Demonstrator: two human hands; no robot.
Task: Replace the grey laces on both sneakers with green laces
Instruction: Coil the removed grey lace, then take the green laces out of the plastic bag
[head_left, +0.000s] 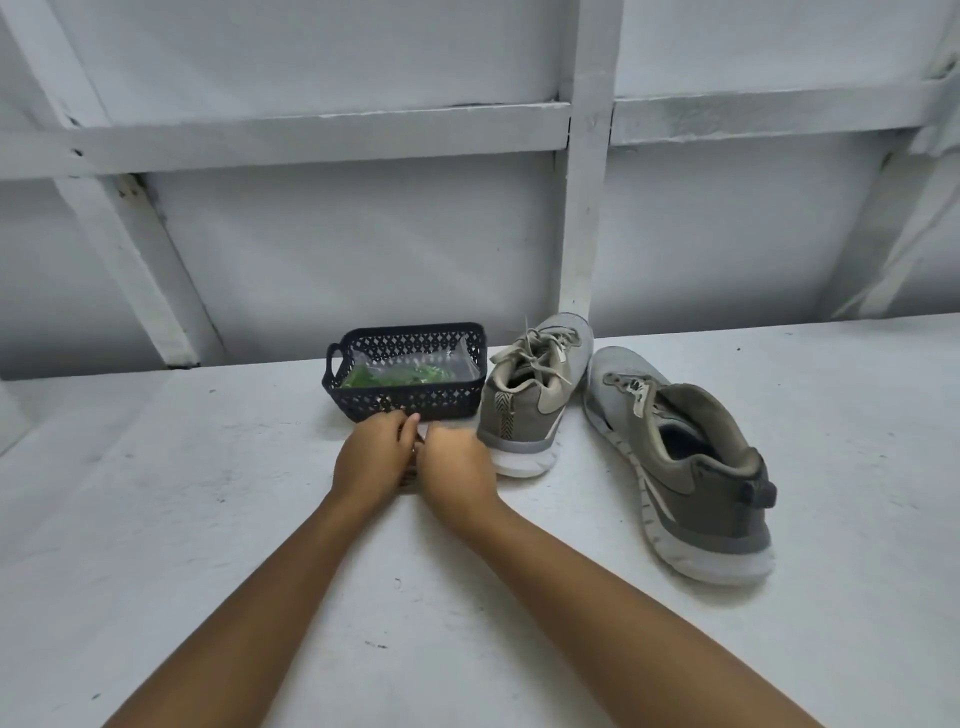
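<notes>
Two grey sneakers stand on the white table. The left sneaker has its grey laces tied. No lace shows in the eyelets of the right sneaker. A dark plastic basket holds a clear bag of green laces. My left hand and my right hand meet just in front of the basket, fingers curled round a small greyish bundle that looks like a coiled grey lace. Most of the bundle is hidden between the hands.
The table runs wide to the left and towards me. Behind it stands a white wall with wooden battens. The basket touches the left sneaker's side.
</notes>
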